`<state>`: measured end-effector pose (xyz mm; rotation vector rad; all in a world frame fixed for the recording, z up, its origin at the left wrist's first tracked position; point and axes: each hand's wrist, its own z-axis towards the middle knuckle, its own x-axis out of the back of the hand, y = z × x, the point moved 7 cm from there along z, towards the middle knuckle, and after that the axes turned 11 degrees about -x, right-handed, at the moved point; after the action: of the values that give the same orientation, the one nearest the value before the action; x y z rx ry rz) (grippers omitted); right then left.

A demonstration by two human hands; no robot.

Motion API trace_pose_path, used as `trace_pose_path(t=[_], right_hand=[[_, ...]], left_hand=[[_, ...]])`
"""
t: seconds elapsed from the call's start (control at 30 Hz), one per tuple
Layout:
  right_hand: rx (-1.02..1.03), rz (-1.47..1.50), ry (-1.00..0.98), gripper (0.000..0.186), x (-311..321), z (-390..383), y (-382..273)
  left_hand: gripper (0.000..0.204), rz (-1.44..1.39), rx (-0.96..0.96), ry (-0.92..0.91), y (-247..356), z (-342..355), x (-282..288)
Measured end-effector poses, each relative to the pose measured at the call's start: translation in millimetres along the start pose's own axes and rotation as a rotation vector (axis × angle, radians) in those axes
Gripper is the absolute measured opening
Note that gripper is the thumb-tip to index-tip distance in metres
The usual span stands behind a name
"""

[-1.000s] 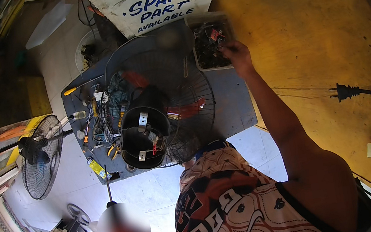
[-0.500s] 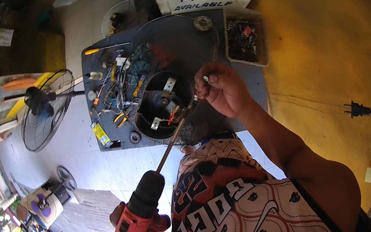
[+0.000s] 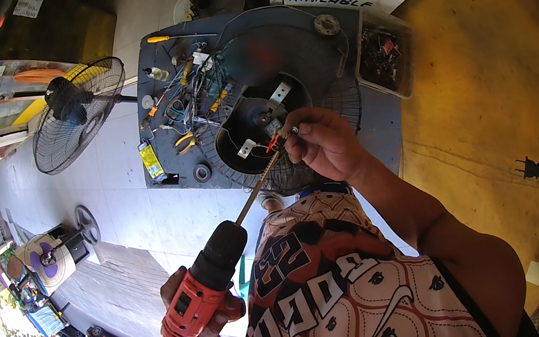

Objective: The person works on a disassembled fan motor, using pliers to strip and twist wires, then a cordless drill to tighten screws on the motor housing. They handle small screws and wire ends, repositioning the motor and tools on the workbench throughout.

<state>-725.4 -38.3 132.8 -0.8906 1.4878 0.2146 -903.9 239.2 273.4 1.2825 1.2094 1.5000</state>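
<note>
Left hand (image 3: 221, 314): wrapped around the grip of a red-and-black drill (image 3: 192, 307), off the near edge of the table (image 3: 383, 127); long bit (image 3: 260, 188) angled toward the black housing (image 3: 251, 112). Right hand (image 3: 322, 141): thumb and fingers pinched on a small metal piece (image 3: 294, 130), at the housing's right side. Housing: open, toward the table's near edge. Tub (image 3: 385, 89) of parts: far right corner. Screwdriver (image 3: 158, 39), yellow handle: far left corner. Yellow packet (image 3: 151, 162): near left corner.
</note>
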Motion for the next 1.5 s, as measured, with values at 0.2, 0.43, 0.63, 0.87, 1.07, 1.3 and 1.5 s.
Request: trace_pose_path(t=[0.2, 0.43, 0.63, 0.87, 1.07, 1.3, 1.5], right_hand=[[-0.141, 0.104, -0.043, 0.021, -2.8, 6.3, 15.7], [-0.195, 0.207, -0.057, 0.022, -5.0, 2.6, 27.7], [-0.104, 0.136, 0.004, 0.021, -1.4, 4.3, 25.7], [-0.075, 0.035, 0.122, 0.026, 10.8, 2.3, 30.6], [-0.110, 0.079, 0.108, 0.026, 11.3, 2.9, 29.7], [-0.094, -0.041, 0.127, 0.026, 6.8, 5.2, 29.9], [-0.084, 0.041, 0.116, 0.025, 4.3, 10.3, 30.3]], left_hand=[[0.115, -0.043, 0.099, -0.008, -4.7, -7.9, 5.0], [0.112, -0.270, 0.131, -0.015, -30.8, -13.5, 19.1], [0.081, -0.645, 0.332, -0.042, -51.3, -18.1, 10.1], [0.077, 0.798, -0.199, -0.243, -2.9, -22.0, 38.5], [0.094, 0.327, -0.127, -0.212, 1.6, 6.2, 13.8], [0.078, 0.166, 0.167, -0.279, 0.2, 23.6, 17.6], [0.073, 0.696, -0.337, -0.297, 9.3, -2.4, 18.7]])
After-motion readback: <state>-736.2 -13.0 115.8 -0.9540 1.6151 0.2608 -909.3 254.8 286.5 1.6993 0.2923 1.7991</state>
